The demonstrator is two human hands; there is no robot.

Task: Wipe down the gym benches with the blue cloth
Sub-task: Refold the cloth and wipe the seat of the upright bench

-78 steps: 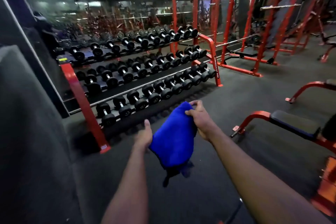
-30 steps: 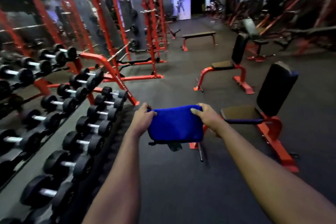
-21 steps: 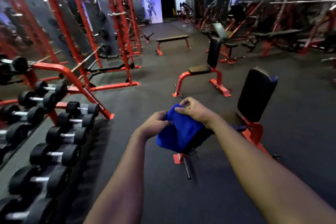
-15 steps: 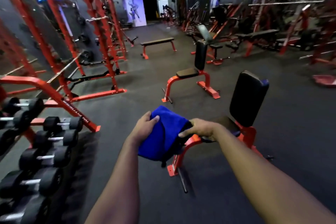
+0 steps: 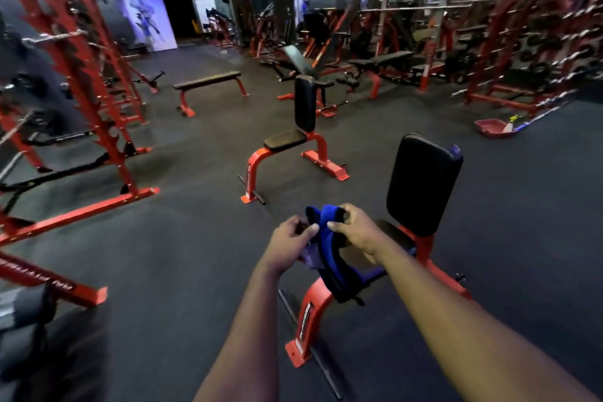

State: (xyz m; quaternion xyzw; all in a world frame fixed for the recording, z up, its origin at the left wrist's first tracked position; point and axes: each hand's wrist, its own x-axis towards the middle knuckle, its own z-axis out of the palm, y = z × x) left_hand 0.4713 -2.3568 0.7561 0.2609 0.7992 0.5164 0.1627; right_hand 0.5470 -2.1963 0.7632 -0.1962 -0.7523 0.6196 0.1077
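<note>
Over the nearest gym bench (image 5: pixel 424 183), the blue cloth (image 5: pixel 328 246) is held bunched. It is gripped at 9 o'clock by the left hand (image 5: pixel 288 241) and at 3 o'clock by the right hand (image 5: pixel 357 233), fingers (image 5: pixel 336 224) curled round it. The remainder hangs toward 6 o'clock.

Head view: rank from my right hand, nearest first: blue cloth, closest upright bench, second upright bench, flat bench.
1. blue cloth, gripped in the right hand.
2. closest upright bench, just right.
3. second upright bench, ahead, centre.
4. flat bench, far left.
</note>
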